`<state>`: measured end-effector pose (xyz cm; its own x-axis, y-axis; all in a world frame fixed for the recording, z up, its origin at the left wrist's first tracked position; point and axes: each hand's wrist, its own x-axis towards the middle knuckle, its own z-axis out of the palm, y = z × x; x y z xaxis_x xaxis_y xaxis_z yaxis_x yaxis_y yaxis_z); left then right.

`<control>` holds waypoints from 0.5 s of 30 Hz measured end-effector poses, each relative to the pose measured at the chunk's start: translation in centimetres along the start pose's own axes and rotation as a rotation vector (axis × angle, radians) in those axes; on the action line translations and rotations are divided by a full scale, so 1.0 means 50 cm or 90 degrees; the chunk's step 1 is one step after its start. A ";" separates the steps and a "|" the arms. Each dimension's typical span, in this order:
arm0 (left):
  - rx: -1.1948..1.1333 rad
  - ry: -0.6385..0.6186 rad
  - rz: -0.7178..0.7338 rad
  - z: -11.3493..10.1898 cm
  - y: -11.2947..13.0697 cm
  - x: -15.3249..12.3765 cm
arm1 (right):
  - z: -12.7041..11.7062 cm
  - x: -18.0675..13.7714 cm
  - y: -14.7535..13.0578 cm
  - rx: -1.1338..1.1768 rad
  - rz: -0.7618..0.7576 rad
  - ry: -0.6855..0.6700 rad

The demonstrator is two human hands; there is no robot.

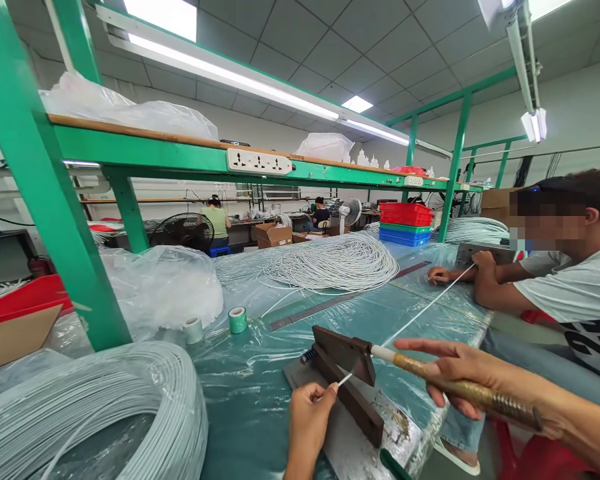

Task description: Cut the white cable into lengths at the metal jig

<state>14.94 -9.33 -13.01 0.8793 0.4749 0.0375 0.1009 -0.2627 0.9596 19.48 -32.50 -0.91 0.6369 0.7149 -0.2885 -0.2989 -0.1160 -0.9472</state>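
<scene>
My left hand (309, 421) pinches the end of a thin white cable (345, 379) between thumb and fingertips. The cable passes under the raised dark blade (344, 350) of a lever cutter and runs on toward a co-worker at the right. My right hand (467, 371) holds the cutter's worn, tape-wrapped handle (407, 363), with the index finger stretched out along it. Below, the cutter's dark bar (355, 407) sits on a scuffed metal base plate (347, 457). Part of the blade's pivot end is hidden behind the bar.
A big cable coil (185, 413) fills the front left, another loose coil (330, 263) lies farther back. A steel ruler (320, 305) and green tape roll (237, 320) lie on the plastic-covered table. A green post (70, 200) rises at left. A co-worker's hand (484, 261) is near the cable's far end.
</scene>
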 end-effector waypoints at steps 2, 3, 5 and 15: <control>0.002 0.002 -0.005 -0.001 0.000 -0.002 | 0.005 -0.011 0.010 -0.007 0.041 -0.001; 0.003 0.003 -0.007 -0.001 0.000 -0.002 | 0.008 -0.014 0.014 -0.016 0.060 0.001; 0.002 0.006 -0.006 0.000 -0.001 -0.002 | 0.010 -0.016 0.026 -0.080 0.087 0.014; -0.029 0.013 0.012 0.002 0.002 -0.006 | 0.001 -0.022 0.106 -0.418 -0.054 0.127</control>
<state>14.73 -9.57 -12.93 0.8707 0.4880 0.0612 0.0630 -0.2341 0.9702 17.15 -33.87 -5.61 0.7761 0.6072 -0.1700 0.2101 -0.5033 -0.8382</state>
